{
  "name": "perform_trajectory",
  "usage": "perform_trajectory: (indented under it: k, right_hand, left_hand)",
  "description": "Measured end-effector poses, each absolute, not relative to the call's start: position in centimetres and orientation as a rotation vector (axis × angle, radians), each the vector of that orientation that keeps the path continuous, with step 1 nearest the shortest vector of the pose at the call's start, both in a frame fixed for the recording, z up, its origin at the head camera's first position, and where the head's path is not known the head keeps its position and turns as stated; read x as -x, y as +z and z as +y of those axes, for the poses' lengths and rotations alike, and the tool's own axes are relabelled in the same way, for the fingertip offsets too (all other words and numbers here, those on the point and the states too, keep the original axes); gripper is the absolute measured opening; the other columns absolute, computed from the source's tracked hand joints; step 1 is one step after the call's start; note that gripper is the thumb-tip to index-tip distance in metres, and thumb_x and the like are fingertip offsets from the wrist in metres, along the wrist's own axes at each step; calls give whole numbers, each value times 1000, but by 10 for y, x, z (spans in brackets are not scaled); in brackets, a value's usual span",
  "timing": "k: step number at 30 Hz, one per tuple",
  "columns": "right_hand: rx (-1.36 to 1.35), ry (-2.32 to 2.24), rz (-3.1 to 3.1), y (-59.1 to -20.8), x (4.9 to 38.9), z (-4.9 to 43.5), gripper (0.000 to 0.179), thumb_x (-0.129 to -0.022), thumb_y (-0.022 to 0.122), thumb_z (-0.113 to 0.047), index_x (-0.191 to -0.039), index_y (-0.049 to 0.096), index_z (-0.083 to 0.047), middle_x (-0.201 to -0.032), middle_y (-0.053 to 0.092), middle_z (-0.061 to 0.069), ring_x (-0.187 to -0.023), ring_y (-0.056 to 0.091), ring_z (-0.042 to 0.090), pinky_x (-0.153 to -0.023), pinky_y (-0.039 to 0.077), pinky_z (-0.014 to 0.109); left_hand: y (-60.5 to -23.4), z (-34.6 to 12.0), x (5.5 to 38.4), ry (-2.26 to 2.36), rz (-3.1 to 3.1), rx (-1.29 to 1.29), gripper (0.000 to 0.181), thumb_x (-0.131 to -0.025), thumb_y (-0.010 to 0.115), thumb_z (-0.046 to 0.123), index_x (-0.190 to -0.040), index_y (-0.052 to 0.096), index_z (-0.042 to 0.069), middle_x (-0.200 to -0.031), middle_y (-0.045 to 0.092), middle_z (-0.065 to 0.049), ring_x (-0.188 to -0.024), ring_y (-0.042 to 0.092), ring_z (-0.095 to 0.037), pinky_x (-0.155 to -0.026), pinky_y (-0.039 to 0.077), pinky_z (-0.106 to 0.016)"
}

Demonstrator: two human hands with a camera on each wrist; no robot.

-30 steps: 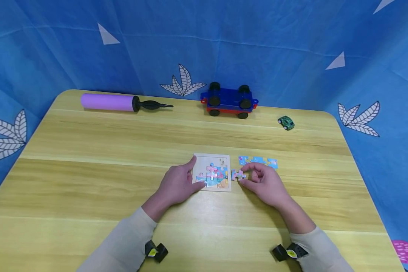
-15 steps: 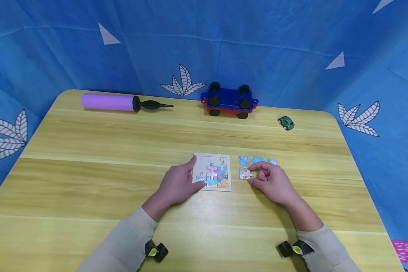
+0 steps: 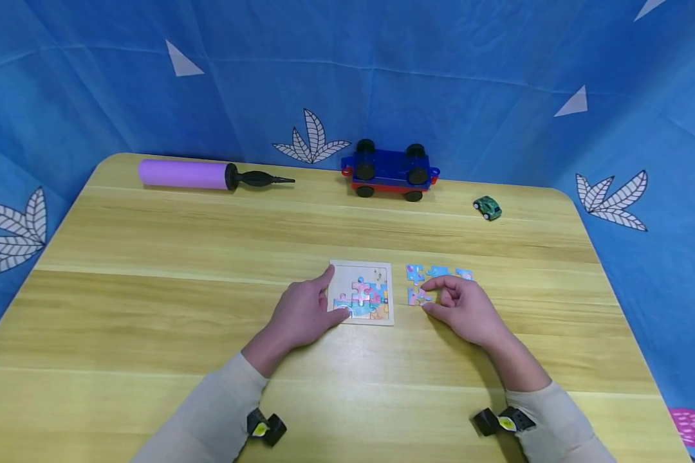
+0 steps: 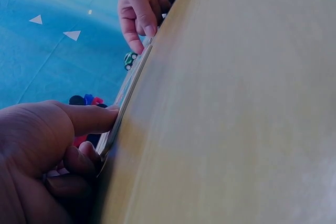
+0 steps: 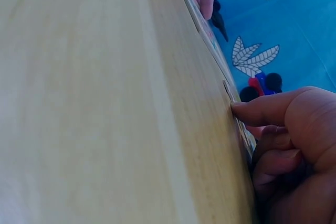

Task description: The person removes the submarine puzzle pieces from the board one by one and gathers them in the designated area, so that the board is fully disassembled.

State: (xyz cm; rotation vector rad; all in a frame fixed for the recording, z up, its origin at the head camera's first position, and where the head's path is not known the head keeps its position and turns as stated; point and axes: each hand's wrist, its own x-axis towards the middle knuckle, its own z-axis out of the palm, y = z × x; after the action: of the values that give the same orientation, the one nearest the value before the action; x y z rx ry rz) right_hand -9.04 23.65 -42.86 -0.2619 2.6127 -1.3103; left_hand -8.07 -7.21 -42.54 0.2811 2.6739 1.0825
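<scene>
A small square jigsaw tray [image 3: 343,276] lies on the table in the head view, with several joined pieces [image 3: 361,299] filling its lower and right parts. My left hand [image 3: 304,312] grips its left side, forefinger at the top corner and thumb at the lower edge. To the right of the tray, my right hand [image 3: 463,312] pinches a pink and blue puzzle piece [image 3: 415,297] between thumb and forefinger, at table level. Just behind it lies a row of loose blue pieces [image 3: 438,271], partly hidden by that hand. In the right wrist view, thumb and curled fingers [image 5: 278,156] are close up.
Along the table's back edge lie a purple hand pump [image 3: 185,174], a blue and red toy wagon stack [image 3: 390,168] with black wheels, and a small green toy car [image 3: 487,208]. A blue patterned cloth [image 3: 237,83] hangs behind the wooden table [image 3: 179,257].
My right hand has moved right with the puzzle piece, away from the tray's edge, and then stayed near the loose pieces. My left hand has kept its place on the tray.
</scene>
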Motion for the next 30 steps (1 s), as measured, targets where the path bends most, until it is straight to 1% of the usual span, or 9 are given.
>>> perform_trajectory:
  k: [11,16,22,26,30]
  right_hand:
    - [246,-1341,2599,-431,91,236,22,-87,77,-4,-107,70,-5,-62,39,-2,-56,37,13,-72,39,28]
    - [226,-1377,2593,-431,90,234,23,-86,79,-6,-107,70,-6,-62,38,-1,-57,36,13,-74,38,28]
    - [243,-1477,2554,-430,84,224,28,-85,81,-8,-110,70,-4,-63,37,-2,-56,34,11,-65,37,26]
    - [285,-1506,2530,-429,81,214,32,-84,81,-7,-114,68,-3,-64,36,-2,-56,33,11,-65,36,25]
    - [317,-1535,2476,-427,79,202,37,-84,80,-4,-118,66,-3,-62,35,-2,-56,33,11,-68,39,26]
  left_hand:
    - [-426,-72,81,1073,2679,-286,90,-83,83,36,-152,38,0,-60,51,4,-51,45,-12,-51,37,-31]
    - [-426,-72,81,1075,2677,-285,90,-83,83,35,-152,37,-1,-61,52,4,-51,45,-12,-51,37,-31]
    - [-425,-72,80,1087,2669,-279,89,-83,83,35,-152,38,0,-60,51,4,-51,44,-12,-51,36,-31]
    - [-424,-72,80,1082,2670,-281,89,-83,83,35,-152,38,0,-60,51,4,-50,44,-12,-51,36,-31]
    - [-424,-72,80,1080,2673,-287,88,-83,83,35,-152,38,0,-60,51,4,-50,43,-12,-51,35,-31]
